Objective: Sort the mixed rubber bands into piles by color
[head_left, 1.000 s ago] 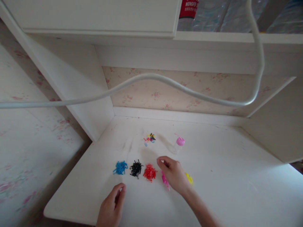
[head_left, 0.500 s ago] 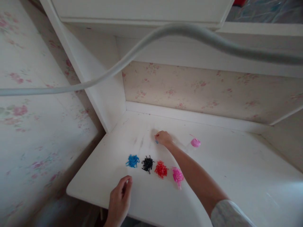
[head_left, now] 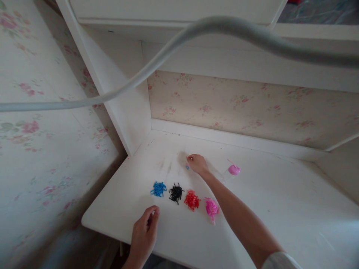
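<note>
On the white desk [head_left: 280, 209] lie sorted heaps of tiny elastic bands in a row: blue [head_left: 158, 189], black [head_left: 176, 193], red [head_left: 192, 200] and pink [head_left: 211, 207]. My right hand [head_left: 198, 163] reaches to the back of the desk over a small mixed heap, fingertips pinched on a red band; a blue band [head_left: 187, 167] shows just below them. My left hand [head_left: 146, 233] rests at the front edge, fingers curled with thumb and forefinger together, nothing visible in them. A small clear bottle with a pink cap [head_left: 233, 170] lies to the right of my right hand.
A thick white cable [head_left: 157, 67] hangs across the view in front of the shelf. A white side panel [head_left: 123, 108] stands at the left of the desk, flowered wallpaper [head_left: 241, 108] behind it. My right forearm hides whatever lies right of the pink heap.
My right hand went from the pink heap to the mixed heap at the back and now pinches a red band. The view shifted left and closer; the left hand stayed put.
</note>
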`<state>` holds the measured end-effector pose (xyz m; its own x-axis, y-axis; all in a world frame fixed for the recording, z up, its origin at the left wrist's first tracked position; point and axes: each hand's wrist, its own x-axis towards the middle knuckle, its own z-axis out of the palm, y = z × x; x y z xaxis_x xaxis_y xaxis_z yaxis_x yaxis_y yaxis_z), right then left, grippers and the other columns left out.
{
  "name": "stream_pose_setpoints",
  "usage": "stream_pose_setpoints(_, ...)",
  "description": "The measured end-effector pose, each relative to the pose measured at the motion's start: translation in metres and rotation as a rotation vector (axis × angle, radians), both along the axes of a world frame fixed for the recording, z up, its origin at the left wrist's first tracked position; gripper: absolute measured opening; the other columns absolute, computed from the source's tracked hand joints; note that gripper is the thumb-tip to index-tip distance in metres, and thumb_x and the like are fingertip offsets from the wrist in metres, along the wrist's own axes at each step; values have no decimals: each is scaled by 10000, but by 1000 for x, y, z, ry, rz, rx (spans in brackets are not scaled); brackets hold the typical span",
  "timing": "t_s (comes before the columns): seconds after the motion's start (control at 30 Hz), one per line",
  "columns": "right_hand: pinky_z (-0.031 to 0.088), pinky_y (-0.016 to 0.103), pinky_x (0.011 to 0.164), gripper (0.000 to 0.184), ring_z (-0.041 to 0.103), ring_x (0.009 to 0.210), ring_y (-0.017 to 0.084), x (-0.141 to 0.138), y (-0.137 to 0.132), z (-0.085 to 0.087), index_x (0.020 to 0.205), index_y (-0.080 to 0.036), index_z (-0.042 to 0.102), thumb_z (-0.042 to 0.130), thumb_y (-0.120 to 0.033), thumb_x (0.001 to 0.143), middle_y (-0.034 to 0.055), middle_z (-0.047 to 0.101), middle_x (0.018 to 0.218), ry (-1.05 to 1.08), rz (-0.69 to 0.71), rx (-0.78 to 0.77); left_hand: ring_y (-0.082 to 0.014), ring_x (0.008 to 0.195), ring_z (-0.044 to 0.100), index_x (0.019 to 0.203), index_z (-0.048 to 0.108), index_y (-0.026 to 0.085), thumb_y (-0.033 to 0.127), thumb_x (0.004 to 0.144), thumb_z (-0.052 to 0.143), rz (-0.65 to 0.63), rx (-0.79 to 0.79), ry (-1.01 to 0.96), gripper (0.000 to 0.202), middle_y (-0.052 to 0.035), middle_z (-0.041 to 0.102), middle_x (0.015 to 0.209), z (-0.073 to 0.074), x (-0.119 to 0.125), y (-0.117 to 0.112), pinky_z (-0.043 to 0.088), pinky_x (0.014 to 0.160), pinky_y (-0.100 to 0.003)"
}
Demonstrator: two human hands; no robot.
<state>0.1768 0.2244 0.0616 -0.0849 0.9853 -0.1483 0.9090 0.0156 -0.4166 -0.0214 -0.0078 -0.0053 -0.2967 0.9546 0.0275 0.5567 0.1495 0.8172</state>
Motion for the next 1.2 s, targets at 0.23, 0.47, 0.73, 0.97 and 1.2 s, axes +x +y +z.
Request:
stream_pose_setpoints(0.23,395,179,623,294,640,737,117,23,-75,24,924,-235,715,439,-324,877,-2,715,833,152,134,36,-116,469,506,1024,634,178,494,864,443,-24,-30,-16,402,46,531,531,-2,2,-1,397,474,-202)
stream_pose_setpoints(0.47,338,197,601,269,620,705,129,40,-129,18,832,-245,733,464,-267,825,10,707,757,16,194,-101,-115,483,521,1036,629,191,487,866,444,-46,-50,7,388,43,559,553,-1,4,-2,414,496,-198)
stream_pose_setpoints(0.73,355,197,592,313,612,643,134,49,-148,19,805,-268,730,424,-294,864,-8,693,692,112,108,-25,-116,495,534,1039,634,193,477,881,432,-80,-46,56,382,35,572,566,5,5,-7,425,509,-194)
stream_pose_setpoints(0.97,339,213,483,380,526,524,133,76,-186,5,977,-246,722,426,-461,874,-9,636,619,410,-58,23,-121,512,550,1028,643,200,488,879,430,-138,-82,62,389,30,586,575,9,6,-4,436,511,-197)
stream_pose_setpoints(1.2,329,216,441,485,454,462,127,88,-239,-46,910,-188,735,467,-584,826,-7,552,515,546,-247,42,-131,692,619,1013,657,218,421,893,428,-305,22,100,328,-22,686,804,37,16,28,477,645,-205)
